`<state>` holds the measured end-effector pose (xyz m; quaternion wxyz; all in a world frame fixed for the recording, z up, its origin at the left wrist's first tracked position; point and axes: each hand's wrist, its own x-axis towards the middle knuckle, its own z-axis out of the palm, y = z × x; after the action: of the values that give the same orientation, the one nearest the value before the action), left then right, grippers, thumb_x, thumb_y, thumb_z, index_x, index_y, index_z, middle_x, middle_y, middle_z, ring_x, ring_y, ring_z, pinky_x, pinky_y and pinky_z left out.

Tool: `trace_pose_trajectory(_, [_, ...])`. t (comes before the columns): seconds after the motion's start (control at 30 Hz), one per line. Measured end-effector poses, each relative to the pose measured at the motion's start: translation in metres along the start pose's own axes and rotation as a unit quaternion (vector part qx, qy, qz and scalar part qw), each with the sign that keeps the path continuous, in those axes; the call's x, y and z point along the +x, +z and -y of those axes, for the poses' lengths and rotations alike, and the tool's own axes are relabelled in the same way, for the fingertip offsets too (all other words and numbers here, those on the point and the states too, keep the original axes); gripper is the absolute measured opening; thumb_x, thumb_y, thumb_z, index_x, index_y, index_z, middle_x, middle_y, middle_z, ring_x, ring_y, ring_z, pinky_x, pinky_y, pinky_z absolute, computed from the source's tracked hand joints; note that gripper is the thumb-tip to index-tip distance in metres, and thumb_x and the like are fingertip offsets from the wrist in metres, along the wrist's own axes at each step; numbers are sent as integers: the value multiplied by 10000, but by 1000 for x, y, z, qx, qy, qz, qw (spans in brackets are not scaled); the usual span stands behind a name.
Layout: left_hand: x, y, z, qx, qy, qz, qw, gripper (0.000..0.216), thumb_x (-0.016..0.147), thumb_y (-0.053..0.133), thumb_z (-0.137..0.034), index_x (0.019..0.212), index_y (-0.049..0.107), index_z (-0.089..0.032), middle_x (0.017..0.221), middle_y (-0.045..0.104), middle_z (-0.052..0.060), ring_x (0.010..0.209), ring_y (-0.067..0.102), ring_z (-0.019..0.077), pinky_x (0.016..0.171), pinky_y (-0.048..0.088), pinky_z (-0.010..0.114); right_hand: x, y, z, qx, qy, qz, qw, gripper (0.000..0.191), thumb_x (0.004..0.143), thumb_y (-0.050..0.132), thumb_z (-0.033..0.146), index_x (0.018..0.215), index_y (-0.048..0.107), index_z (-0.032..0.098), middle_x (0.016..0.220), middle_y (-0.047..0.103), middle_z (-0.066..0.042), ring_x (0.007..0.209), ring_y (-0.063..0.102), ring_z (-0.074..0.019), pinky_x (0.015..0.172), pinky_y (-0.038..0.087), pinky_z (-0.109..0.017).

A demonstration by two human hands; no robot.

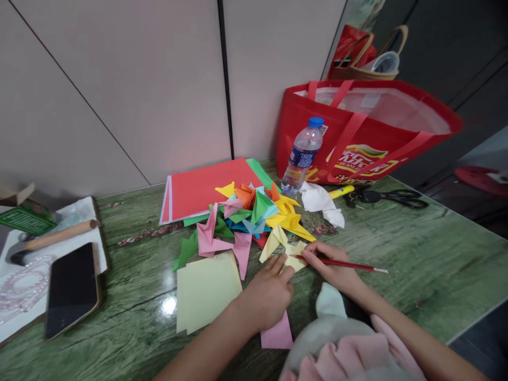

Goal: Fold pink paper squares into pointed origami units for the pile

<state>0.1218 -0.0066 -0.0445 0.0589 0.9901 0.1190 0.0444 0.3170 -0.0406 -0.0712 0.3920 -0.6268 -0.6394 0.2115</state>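
Observation:
My left hand point(266, 292) lies on the green table with its fingers stretched toward a small pale yellow folded paper point(294, 256), touching its edge. My right hand point(331, 264) is closed around a red pencil point(349, 264), whose tip rests on that yellow paper. A pink paper point(279, 333) lies partly under my left wrist. A stack of pale yellow sheets point(206, 290) sits just left of my left hand.
A heap of coloured folded paper shapes point(254, 214) lies behind the hands, with a red paper pad point(206, 188) behind it. A water bottle point(302, 154), red tote bag point(369, 137), crumpled tissue point(321, 201), scissors point(391, 197) stand right. A phone point(72, 288) lies left.

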Motion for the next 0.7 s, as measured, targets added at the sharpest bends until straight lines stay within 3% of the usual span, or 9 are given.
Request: trace_pose_trajectory(0.7, [0,-4,0,2,2,16,1000,181,775,441,-107,764,622,-97,1000,550,125,1214,357,315,1044,263,411,-2,-1,-2,6,0,11,1000,282,832,467,300,608,582,173,493,587,11,462,530,-119,491,394,-219])
